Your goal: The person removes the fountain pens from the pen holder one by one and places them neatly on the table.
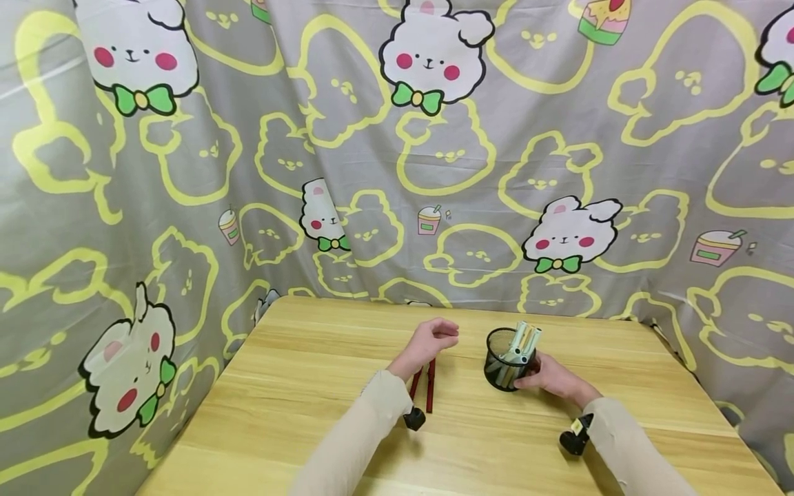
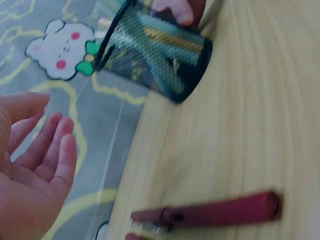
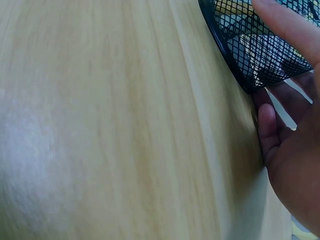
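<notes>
Black wire mesh forms the pen cup [image 1: 509, 362], which stands on the wooden table [image 1: 298, 386] slightly right of centre, tilted a little toward the left and loaded with several pale green pens [image 1: 524, 342] whose ends rise above its rim. Right hand [image 1: 554, 377]: fingers curled round the cup's right side, steadying it; in the right wrist view a finger [image 3: 290, 30] lies across the mesh and the others tuck against the base. Left hand [image 1: 429, 342]: raised just above the table to the left of the cup, holding nothing, fingers loosely bent and spread, as the left wrist view of the bare palm [image 2: 30, 165] confirms. Two dark red pens [image 1: 424, 382] lie side by side on the table beneath and behind that hand, near the cup but apart from it. Step in hand, as judged: filling the cup, with the left hand between pens. Next move, as judged: the left hand would need to come down on a red pen, pinch it along the barrel, lift it clear and enter it end-first among the green ones, while the right hand keeps the cup from tipping.
</notes>
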Available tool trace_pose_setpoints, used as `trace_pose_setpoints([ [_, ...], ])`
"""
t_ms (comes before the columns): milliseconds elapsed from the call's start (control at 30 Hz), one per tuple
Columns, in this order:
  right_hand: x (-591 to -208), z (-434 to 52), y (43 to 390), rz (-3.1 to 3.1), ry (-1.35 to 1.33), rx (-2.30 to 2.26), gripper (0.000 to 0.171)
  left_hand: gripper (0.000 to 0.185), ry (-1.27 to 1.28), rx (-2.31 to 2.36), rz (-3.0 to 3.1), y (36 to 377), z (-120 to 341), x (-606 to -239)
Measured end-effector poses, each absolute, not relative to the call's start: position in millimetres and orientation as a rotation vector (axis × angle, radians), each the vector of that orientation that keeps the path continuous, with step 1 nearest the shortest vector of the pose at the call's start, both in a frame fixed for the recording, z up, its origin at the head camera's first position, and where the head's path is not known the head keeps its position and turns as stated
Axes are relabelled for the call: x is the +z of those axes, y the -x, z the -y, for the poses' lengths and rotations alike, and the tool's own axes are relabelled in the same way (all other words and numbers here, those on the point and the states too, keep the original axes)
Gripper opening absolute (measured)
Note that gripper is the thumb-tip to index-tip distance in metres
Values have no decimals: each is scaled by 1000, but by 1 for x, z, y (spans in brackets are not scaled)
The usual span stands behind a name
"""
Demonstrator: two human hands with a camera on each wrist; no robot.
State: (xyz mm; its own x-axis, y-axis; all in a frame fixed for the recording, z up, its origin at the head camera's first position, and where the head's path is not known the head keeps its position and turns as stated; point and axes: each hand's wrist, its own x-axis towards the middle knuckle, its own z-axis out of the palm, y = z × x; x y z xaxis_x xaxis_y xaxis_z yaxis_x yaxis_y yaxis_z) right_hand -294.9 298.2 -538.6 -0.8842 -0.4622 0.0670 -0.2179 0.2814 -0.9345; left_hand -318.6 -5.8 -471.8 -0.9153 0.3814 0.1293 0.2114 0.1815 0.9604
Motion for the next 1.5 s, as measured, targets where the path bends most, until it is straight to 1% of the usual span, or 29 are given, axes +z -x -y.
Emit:
trace_pose_setpoints([
  [133, -541, -299, 296, -2351, 636, -1647, 65, 22, -679, 1822, -2288, 314, -12, -473],
  [333, -545, -300, 296, -2335, 646, -1636, 65, 26, -804, 1775, -2251, 306, -35, -474],
  [667, -543, -299, 295, -2327, 659, -1601, 64, 25, -840, 1781, -2223, 298, -61, -467],
  [967, -540, -300, 296, -2338, 645, -1595, 66, 30, -922, 1678, -2248, 297, -67, -461],
  [1500, -539, -300, 295, -2310, 675, -1601, 68, 26, -1021, 1516, -2348, 293, -75, -456],
])
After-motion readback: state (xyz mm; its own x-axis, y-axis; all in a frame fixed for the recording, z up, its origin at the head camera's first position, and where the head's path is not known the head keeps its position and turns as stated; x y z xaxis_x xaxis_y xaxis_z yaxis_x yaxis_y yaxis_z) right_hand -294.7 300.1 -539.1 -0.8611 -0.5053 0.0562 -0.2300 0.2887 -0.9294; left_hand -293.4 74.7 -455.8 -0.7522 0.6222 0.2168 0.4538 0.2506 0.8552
